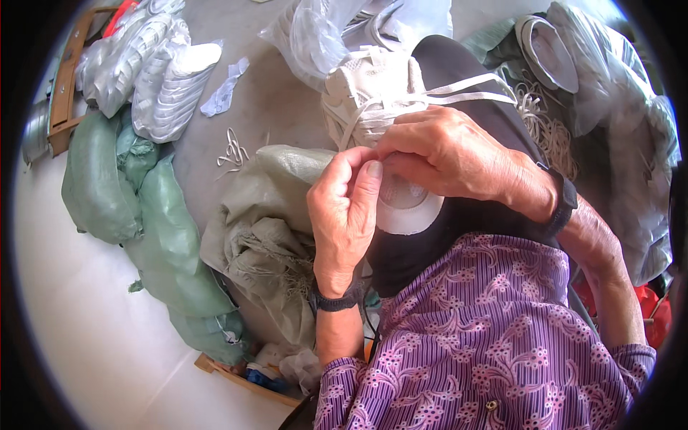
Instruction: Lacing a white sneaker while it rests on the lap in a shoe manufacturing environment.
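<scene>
A cream-white shoe [367, 92] sits beneath the fingers on a dark-clad leg [446, 61], its perforated, rounded toe nearer the body than they are and its opening beyond them; loose pale laces [469, 83] trail to the right above the fingers; both hands hide the shoe's middle, and the gap between the fingertips is hard to make out; the left hand [341, 218] brings thumb and forefinger close together, against the right hand's [451, 154] curled fingers; whether either grips a lace, I cannot tell.
</scene>
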Available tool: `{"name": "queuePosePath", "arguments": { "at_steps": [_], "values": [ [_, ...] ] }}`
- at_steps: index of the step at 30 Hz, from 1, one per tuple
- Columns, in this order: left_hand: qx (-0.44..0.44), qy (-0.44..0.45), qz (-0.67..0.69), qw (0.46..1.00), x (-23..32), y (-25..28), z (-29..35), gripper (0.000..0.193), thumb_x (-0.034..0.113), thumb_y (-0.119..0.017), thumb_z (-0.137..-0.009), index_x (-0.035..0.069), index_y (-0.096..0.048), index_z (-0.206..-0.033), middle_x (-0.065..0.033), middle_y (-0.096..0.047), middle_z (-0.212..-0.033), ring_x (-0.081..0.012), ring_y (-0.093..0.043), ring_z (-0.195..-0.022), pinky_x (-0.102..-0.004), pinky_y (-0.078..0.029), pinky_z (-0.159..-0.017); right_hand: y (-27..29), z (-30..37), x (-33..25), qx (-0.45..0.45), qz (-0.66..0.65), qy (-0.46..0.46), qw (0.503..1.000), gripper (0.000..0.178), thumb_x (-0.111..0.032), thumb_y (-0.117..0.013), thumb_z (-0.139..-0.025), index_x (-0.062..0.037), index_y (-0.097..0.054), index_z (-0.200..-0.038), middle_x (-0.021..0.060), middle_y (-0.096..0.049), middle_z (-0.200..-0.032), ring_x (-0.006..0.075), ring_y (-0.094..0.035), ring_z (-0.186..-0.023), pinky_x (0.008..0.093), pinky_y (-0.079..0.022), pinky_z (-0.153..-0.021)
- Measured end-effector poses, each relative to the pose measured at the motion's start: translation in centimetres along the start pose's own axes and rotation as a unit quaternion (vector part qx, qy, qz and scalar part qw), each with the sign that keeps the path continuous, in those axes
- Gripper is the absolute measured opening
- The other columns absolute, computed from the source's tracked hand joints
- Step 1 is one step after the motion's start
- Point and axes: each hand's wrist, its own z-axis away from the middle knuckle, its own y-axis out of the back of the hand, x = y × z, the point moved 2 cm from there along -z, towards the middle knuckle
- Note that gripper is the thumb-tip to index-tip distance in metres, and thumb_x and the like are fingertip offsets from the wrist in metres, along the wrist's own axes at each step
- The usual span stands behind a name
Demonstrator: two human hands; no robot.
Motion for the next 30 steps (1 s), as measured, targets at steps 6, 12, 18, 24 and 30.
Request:
{"name": "queuePosePath", "arguments": {
  "at_steps": [6, 12, 18, 24, 30],
  "values": [
    [0.007, 0.034, 0.03, 0.999, -0.4, 0.4, 0.2, 0.019, 0.016, -0.065, -0.09, -0.001, -0.061, -0.097, -0.0007, -0.061, -0.077, -0.0061, -0.052, -0.069, -0.0221, -0.045, -0.064, -0.1, 0.0, 0.1, 0.007, 0.004, 0.0, 1.0, 0.011, -0.012, -0.062, -0.08, -0.0033, -0.064, -0.086, 0.0132, -0.064, -0.077, 0.0321, -0.063, -0.074, 0.0393, -0.05, -0.066],
    [0.011, 0.035, 0.033, 0.999, -0.8, 0.5, 0.3, 0.016, 0.014, -0.065, -0.09, -0.001, -0.061, -0.095, 0.0014, -0.059, -0.077, -0.0051, -0.05, -0.069, -0.021, -0.044, -0.064, -0.2, -0.1, 0.1, 0.0, 0.007, -0.005, 1.0, 0.01, -0.013, -0.063, -0.079, -0.0038, -0.064, -0.085, 0.0122, -0.064, -0.076, 0.0315, -0.063, -0.073, 0.039, -0.05, -0.066],
    [0.083, 0.115, 0.06, 0.988, -1.7, 1.5, -0.2, 0.018, 0.021, -0.061, -0.093, 0.004, -0.06, -0.096, 0.0088, -0.045, -0.068, -0.0004, -0.037, -0.058, -0.0182, -0.03, -0.05, -0.2, -0.2, 0.2, 0.001, 0.004, -0.011, 1.0, 0.009, -0.012, -0.062, -0.08, -0.0038, -0.062, -0.082, 0.0121, -0.063, -0.076, 0.0315, -0.063, -0.073, 0.0392, -0.049, -0.066],
    [0.095, 0.121, 0.157, 0.976, -1.9, 1.5, -2.5, 0.021, 0.025, -0.062, -0.092, 0.005, -0.058, -0.096, 0.0074, -0.041, -0.064, -0.002, -0.035, -0.051, -0.0194, -0.027, -0.046, -0.3, -0.3, 0.3, 0.009, 0.028, 0.0, 1.0, 0.009, -0.012, -0.061, -0.079, -0.0039, -0.061, -0.08, 0.0119, -0.062, -0.075, 0.0318, -0.062, -0.072, 0.0396, -0.049, -0.065],
    [0.083, 0.129, 0.166, 0.974, -2.5, 1.2, -3.8, 0.023, 0.028, -0.064, -0.091, 0.005, -0.059, -0.095, 0.0061, -0.046, -0.068, -0.0027, -0.039, -0.053, -0.0193, -0.031, -0.047, -0.4, -0.3, 0.1, 0.017, 0.032, -0.005, 0.999, 0.009, -0.013, -0.061, -0.079, -0.0041, -0.06, -0.078, 0.0118, -0.062, -0.074, 0.0319, -0.062, -0.072, 0.0395, -0.048, -0.065]
  ]
}}
